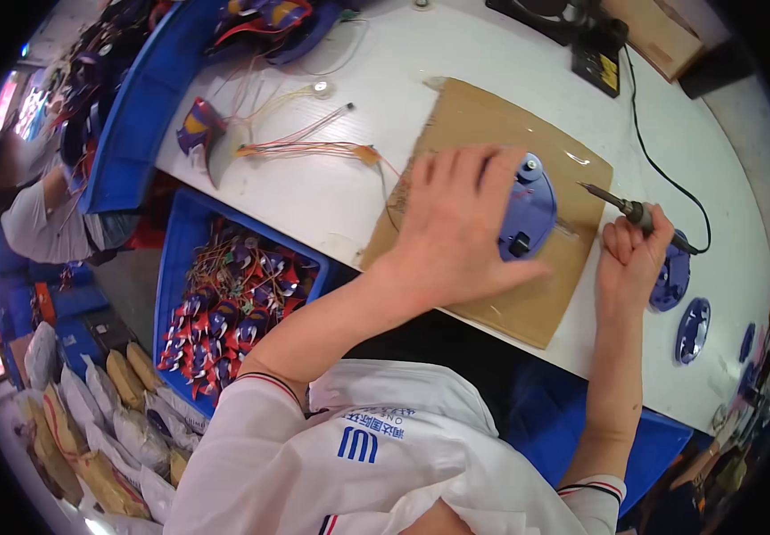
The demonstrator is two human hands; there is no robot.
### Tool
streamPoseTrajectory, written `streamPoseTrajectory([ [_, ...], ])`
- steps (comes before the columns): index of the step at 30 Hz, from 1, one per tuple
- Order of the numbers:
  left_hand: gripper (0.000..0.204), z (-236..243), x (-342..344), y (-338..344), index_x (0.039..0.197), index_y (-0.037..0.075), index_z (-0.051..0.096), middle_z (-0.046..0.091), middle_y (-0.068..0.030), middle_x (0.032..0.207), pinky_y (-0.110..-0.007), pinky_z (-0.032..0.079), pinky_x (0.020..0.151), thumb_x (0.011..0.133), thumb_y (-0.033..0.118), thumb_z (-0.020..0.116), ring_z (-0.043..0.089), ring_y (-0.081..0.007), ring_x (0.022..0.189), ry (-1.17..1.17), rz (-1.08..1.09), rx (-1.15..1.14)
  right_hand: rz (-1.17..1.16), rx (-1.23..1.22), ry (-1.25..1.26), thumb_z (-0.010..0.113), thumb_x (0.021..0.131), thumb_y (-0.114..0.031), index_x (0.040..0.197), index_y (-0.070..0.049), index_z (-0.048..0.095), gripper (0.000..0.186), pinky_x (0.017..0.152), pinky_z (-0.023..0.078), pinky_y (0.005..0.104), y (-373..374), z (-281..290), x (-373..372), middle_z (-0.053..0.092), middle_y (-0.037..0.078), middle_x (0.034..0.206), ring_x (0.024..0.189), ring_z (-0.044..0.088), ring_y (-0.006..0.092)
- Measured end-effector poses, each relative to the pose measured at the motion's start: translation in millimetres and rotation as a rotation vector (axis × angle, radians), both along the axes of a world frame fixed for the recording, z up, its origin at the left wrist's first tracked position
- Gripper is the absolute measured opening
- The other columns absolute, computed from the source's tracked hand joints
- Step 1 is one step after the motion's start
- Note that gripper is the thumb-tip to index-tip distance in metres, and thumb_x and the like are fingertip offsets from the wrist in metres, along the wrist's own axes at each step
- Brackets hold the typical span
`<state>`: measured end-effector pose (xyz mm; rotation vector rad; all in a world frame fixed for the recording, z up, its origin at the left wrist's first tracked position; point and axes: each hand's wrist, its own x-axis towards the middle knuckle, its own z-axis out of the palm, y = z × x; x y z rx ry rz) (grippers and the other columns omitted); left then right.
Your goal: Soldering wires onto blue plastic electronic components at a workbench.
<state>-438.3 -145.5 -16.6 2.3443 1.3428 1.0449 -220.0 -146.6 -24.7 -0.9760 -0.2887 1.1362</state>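
Observation:
My left hand [458, 211] is over a blue oval plastic shell [530, 202] on a brown cardboard sheet [554, 294], fingers apart and thumb stuck out; it covers the shell's left side, and whether it touches is unclear. My right hand [635, 259] is closed on a soldering iron [628, 204], its tip pointing left toward the shell. Beside that hand lie more blue oval pieces [695, 330]. Left of the cardboard, thin wires with a small yellowish board [363, 154] and a purple, red and yellow shell [198, 129] lie on the white table [314, 214].
A blue bin [167, 267] of colourful parts sits below the table's left edge; another blue tray [124, 116] is above. A black device [595, 71] and cardboard box [657, 36] stand at the back. Another person [33, 214] is at far left, near packed bags [117, 383].

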Motion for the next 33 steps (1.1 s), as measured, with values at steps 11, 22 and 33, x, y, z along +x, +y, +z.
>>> streamPoseTrajectory([
  [11,0.074,-8.9,8.8,0.7,0.122,0.005,0.047,0.042,-0.0162,0.115,-0.041,0.039,0.089,0.058,0.028,0.077,0.045,-0.0343,0.102,0.044,0.108,-0.066,-0.007,0.019,0.06,0.057,0.089,-0.017,0.076,-0.009,0.051,0.017,0.041,0.019,0.0187,3.3,-0.7,0.0,0.035,-0.005,0.051,0.039,0.022,0.0036],
  [22,0.052,15.6,-33.6,11.6,0.114,-0.003,0.058,0.064,-0.0173,0.09,-0.03,0.047,0.075,0.07,0.024,0.067,0.058,-0.0273,0.084,-0.8,0.014,-0.62,0.042,0.012,0.141,0.056,0.09,-0.019,0.077,-0.008,0.05,0.019,0.041,0.019,0.0196,3.8,-8.2,13.6,0.036,-0.004,0.052,0.041,0.021,0.004],
  [33,0.07,-30.3,-219.8,48.7,0.12,0.004,0.051,0.05,-0.0173,0.118,-0.034,0.043,0.085,0.067,0.04,0.078,0.054,-0.0286,0.095,0.639,1.349,0.429,0.008,0.014,0.144,0.056,0.09,-0.018,0.076,-0.006,0.051,0.019,0.04,0.019,0.0187,4.8,-6.5,9.1,0.037,-0.004,0.053,0.04,0.022,0.0036],
])
